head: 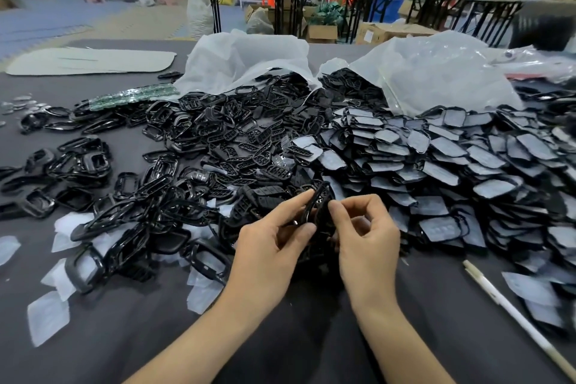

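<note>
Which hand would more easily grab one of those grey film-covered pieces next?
Probably the right hand. The heap of film-covered pieces lies on its side, close by, while the left hand grips the black frame and would have to cross over. The right only pinches the frame's edge.

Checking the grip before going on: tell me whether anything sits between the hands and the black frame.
Nothing visible does. The left hand and the right hand both pinch the frame directly, at the near edge of the pile of black parts.
</note>
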The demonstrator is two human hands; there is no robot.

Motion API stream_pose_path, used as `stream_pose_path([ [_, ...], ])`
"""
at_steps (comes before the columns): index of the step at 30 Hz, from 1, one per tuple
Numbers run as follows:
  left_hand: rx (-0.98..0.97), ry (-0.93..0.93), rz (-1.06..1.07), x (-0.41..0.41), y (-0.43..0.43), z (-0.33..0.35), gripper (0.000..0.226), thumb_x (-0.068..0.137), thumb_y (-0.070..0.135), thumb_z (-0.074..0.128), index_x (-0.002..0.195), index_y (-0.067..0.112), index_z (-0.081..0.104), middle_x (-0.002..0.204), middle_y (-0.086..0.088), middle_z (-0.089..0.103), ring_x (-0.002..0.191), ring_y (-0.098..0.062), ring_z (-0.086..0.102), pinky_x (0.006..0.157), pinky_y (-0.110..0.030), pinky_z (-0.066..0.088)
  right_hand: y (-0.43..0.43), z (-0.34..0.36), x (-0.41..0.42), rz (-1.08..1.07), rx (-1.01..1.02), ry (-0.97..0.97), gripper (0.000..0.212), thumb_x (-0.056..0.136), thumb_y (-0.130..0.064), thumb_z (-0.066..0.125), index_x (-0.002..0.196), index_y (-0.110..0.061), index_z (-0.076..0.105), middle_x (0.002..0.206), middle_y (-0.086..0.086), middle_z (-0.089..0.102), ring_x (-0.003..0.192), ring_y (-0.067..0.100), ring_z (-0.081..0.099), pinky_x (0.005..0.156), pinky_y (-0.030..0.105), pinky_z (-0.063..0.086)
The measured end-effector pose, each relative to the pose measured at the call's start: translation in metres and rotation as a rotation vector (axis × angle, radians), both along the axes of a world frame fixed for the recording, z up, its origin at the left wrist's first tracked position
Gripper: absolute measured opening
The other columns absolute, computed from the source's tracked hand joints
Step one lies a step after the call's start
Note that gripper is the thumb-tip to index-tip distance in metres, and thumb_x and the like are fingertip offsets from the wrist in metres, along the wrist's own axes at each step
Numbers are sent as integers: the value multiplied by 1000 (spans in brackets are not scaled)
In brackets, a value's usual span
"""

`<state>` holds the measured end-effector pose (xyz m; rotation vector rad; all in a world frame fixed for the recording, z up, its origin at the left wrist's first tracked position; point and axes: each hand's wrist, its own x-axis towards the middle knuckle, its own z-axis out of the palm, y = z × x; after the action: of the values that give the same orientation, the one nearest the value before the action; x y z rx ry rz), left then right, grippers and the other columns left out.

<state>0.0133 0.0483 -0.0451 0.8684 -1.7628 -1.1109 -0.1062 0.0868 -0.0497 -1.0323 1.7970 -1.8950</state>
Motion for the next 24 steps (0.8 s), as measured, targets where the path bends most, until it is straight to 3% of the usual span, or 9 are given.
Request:
stream_pose_path([
  [7,9,-11,-12,0,1,-2,50,89,5,66,113,48,60,100,22,71,91,0,66,84,-14,50,-1,4,2,27,-8,-49,21,87,-14,67,86,-33,58,77,-7,63,63,9,58,63,38,53],
  [12,-6,-38,-10,2,-2,1,44,91,8,64,113,46,61,99,28,68,90,6,65,78,-8,47,-3,2,-1,57,21,-54,25,87,-14,67,97,-37,65,82,-6,67,67,0,61,62,14,48],
  [15,114,42,-3,1,-4,-2,45,90,3,63,109,43,64,95,7,73,82,-9,72,73,-22,57,-3,1,1,89,38,8,27,88,-14,65,96,-40,67,82,-16,68,70,2,64,64,14,50],
  [17,148,63,17,1,-6,-2,46,90,-2,61,107,41,65,93,1,73,73,-15,73,67,-24,58,-4,2,2,121,40,27,27,88,-10,65,91,-37,67,81,-16,69,70,3,65,62,15,51],
  [19,114,38,51,3,-9,-2,47,89,-2,61,108,41,64,91,4,73,71,-13,72,67,-24,57,-5,3,1,146,32,5,26,87,-5,66,85,-32,67,76,-14,69,66,2,63,59,16,51],
  [24,-24,-47,154,6,-12,-1,40,88,2,63,105,38,63,93,20,72,88,0,67,84,-30,55,-6,5,1,243,43,-207,17,83,4,66,82,-13,62,63,-4,63,55,8,57,49,18,48],
])
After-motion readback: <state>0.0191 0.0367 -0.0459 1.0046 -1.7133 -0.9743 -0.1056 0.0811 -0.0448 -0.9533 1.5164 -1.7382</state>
